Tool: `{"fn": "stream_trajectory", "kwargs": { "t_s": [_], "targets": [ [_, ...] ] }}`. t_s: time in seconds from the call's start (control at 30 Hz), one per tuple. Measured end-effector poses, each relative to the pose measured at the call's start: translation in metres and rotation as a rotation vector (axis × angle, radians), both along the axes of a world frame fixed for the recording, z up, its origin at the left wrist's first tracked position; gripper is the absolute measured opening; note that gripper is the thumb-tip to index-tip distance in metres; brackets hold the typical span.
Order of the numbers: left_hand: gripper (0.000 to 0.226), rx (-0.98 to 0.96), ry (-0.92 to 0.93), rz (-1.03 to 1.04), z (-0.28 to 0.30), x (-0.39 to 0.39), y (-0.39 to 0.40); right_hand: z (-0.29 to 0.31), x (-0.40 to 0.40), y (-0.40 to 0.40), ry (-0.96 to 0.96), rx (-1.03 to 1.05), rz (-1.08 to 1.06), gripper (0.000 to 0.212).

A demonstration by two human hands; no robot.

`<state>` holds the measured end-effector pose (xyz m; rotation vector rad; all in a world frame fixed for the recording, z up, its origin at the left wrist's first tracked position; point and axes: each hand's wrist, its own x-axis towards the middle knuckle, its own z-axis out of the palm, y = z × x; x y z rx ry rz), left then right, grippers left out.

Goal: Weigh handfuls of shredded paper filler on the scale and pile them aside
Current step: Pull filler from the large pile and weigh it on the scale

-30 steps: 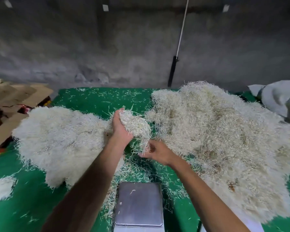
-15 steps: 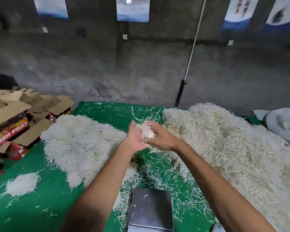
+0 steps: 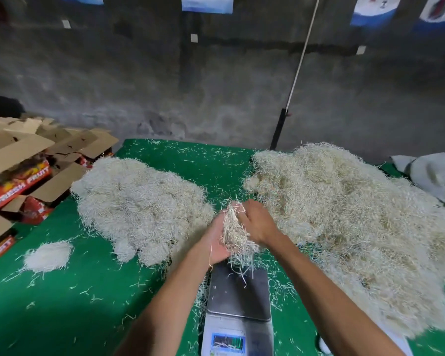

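Left hand (image 3: 216,240) & right hand (image 3: 257,222) cupped round filler handful (image 3: 234,235), just above scale (image 3: 238,291); strands dangling

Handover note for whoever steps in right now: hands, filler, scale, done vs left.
Left hand and right hand: cupped together round one handful of filler, held just above the scale; strands trail onto its plate.
Big source heap to the right, piled-aside heap to the left, on the green mat.
Done: handful gathered.
Left: set it on the scale, read the weight, move it left, repeat.
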<state>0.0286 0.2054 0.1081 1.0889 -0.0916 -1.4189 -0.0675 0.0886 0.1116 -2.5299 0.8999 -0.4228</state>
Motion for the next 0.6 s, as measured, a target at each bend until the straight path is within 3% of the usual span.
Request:
{"fn": "stream_trajectory", "kwargs": {
  "t_s": [0.07, 0.1, 0.17, 0.2, 0.27, 0.4, 0.47, 0.57, 0.6],
  "targets": [
    [0.034, 0.114, -0.129, 0.041, -0.016, -0.003, 0.003, -0.020, -0.015, 0.011, -0.117, 0.217, 0.060, 0.030],
    [0.042, 0.188, -0.287, 0.018, -0.028, -0.001, 0.005, -0.031, -0.024, 0.019, -0.186, 0.354, 0.069, 0.027],
    [0.072, 0.297, -0.568, -0.029, -0.048, 0.001, 0.009, -0.056, -0.039, 0.036, -0.243, 0.468, 0.065, 0.058],
    [0.079, 0.303, -0.566, -0.074, -0.056, 0.000, 0.011, -0.070, -0.043, 0.044, -0.232, 0.476, 0.044, 0.071],
    [0.077, 0.212, -0.460, -0.130, -0.064, -0.004, 0.017, -0.094, -0.051, 0.054, -0.259, 0.502, -0.027, 0.073],
    [0.048, 0.271, -0.276, -0.006, -0.075, -0.011, 0.023, -0.127, -0.071, 0.055, -0.411, 0.594, -0.255, 0.026],
    [0.048, 0.339, -0.381, -0.010, -0.089, -0.017, 0.029, -0.138, -0.080, 0.056, -0.401, 0.624, -0.311, 0.025],
    [0.062, 0.417, -0.784, -0.093, -0.114, -0.021, 0.038, -0.150, -0.093, 0.057, -0.363, 0.585, -0.303, 0.032],
    [0.059, 0.373, -0.836, -0.079, -0.120, -0.021, 0.040, -0.153, -0.099, 0.057, -0.364, 0.598, -0.300, 0.036]
  ]
}}
